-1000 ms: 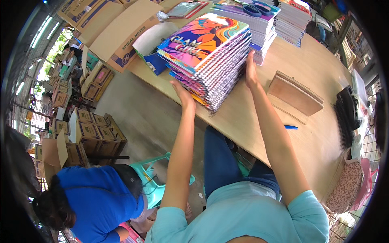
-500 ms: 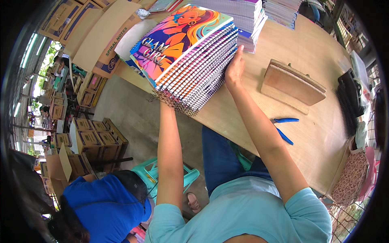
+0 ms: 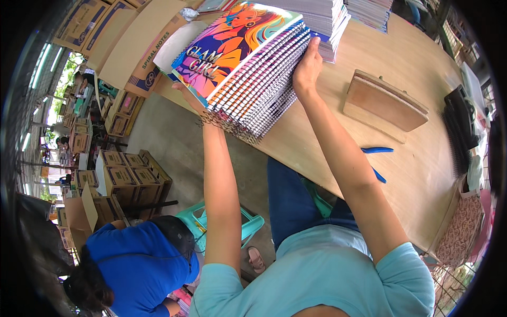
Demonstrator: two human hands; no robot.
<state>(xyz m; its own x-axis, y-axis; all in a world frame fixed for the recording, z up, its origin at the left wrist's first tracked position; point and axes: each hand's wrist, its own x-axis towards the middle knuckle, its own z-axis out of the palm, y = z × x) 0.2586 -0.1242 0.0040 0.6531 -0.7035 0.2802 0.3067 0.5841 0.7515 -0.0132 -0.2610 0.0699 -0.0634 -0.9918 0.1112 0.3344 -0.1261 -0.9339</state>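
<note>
A thick stack of spiral notebooks (image 3: 259, 79) is between my hands at the table's left edge, its wire bindings facing me and to the right. The top notebook has a colourful illustrated cover. My left hand (image 3: 191, 97) grips the stack's near left corner, and most of its fingers are hidden by the notebooks. Against the right side lies my right hand (image 3: 307, 71), its palm pressed to the bindings and its fingers pointing away from me. Behind the stack stand more piles of notebooks (image 3: 330, 29), close to my right fingertips.
On the wooden table (image 3: 417, 185) lie a wooden stand-like block (image 3: 385, 100) and blue-handled pliers (image 3: 377, 150), partly behind my right forearm. A large cardboard box (image 3: 132, 58) stands at far left. A person in blue (image 3: 142, 264) bends beside a turquoise stool (image 3: 248, 227); stacked cartons (image 3: 129, 182) stand beyond.
My left hand has come into sight at the stack's left corner, where earlier it was hidden beneath. The stack has shifted slightly away from me. My right hand stays on its side.
</note>
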